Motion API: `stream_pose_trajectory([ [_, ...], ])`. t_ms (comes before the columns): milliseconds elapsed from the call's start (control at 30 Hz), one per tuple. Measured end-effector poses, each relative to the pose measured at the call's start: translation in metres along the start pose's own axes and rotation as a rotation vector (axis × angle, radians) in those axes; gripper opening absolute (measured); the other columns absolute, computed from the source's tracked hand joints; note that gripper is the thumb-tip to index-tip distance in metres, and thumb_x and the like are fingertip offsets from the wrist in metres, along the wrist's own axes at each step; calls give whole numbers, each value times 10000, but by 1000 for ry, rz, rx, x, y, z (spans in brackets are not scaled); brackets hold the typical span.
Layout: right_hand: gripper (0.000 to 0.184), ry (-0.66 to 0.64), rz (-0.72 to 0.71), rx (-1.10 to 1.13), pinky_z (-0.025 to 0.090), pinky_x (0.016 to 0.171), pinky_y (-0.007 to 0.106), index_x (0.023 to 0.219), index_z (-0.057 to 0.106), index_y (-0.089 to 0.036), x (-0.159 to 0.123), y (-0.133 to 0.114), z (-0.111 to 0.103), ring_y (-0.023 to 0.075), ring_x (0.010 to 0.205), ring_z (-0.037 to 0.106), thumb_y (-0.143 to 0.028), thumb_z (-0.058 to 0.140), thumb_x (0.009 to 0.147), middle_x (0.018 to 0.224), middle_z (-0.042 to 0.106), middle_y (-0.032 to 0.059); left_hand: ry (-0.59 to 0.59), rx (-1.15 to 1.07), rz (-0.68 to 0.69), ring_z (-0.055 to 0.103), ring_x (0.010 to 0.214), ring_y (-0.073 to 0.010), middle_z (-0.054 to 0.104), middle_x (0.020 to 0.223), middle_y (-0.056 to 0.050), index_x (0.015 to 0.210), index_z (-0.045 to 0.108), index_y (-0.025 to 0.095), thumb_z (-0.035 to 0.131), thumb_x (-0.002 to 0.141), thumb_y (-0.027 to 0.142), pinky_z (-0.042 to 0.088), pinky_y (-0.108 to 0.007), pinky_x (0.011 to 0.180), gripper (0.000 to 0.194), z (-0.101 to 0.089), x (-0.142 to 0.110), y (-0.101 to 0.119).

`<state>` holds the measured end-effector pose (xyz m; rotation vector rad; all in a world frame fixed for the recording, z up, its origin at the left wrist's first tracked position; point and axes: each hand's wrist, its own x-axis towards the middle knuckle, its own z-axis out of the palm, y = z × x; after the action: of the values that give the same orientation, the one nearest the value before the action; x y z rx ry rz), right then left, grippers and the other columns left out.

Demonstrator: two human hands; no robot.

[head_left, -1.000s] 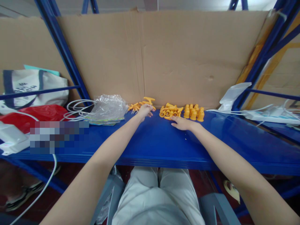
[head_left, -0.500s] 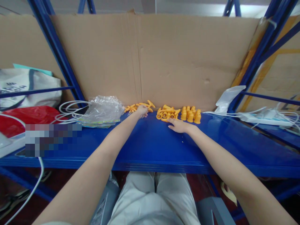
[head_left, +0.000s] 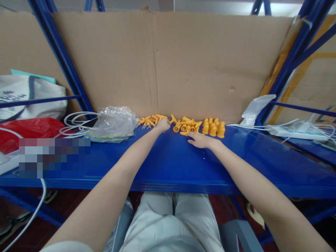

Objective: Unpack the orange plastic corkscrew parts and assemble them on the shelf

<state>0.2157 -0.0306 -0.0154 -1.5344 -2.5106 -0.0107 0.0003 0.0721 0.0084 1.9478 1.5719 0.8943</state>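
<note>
Your left hand (head_left: 164, 125): fingers curled beside an orange T-shaped piece (head_left: 173, 119); whether they grasp it, you cannot tell. Your right hand (head_left: 199, 140): fingers extended, thumb apart, unclenched, at the front of the heap of orange hollow-ended pieces (head_left: 190, 123). Upright orange bottle-shaped pieces (head_left: 221, 130) stand rightward. All on the glossy blue shelf (head_left: 173, 162), near the brown cardboard panel (head_left: 199, 70).
</note>
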Motion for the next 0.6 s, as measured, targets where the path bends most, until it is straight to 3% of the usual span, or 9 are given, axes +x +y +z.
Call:
stream_pose_trajectory([
  [267,530,-23,32,-4,384,1181,372,1468,528,-87,-3,-8,-6,261,1396,506,-248,487,965,1501,527,174,-18,181,-44,606,445,-216,404,330,16,639,707,142,634,660,13,528,-291,550,150,5,-11,17],
  [400,503,7,30,-3,400,1177,430,1463,553,-194,-1,-2,-1,270,1389,514,-269,518,968,1497,547,110,29,280,-67,681,567,-274,476,381,-15,749,727,126,678,700,85,544,-306,590,81,1,-21,22],
  [500,488,33,-8,-7,415,1165,468,1454,564,-227,2,5,5,293,1372,531,-272,516,971,1483,564,91,13,377,-17,733,782,-312,666,613,-102,963,734,112,702,708,99,564,-330,720,257,-4,-27,25],
  [600,484,50,-37,-1,423,1157,479,1453,562,-232,4,9,8,298,1359,544,-277,511,973,1468,579,90,0,551,60,682,1099,-352,726,1054,-213,1109,716,110,675,744,91,516,-372,933,368,-6,-32,28],
])
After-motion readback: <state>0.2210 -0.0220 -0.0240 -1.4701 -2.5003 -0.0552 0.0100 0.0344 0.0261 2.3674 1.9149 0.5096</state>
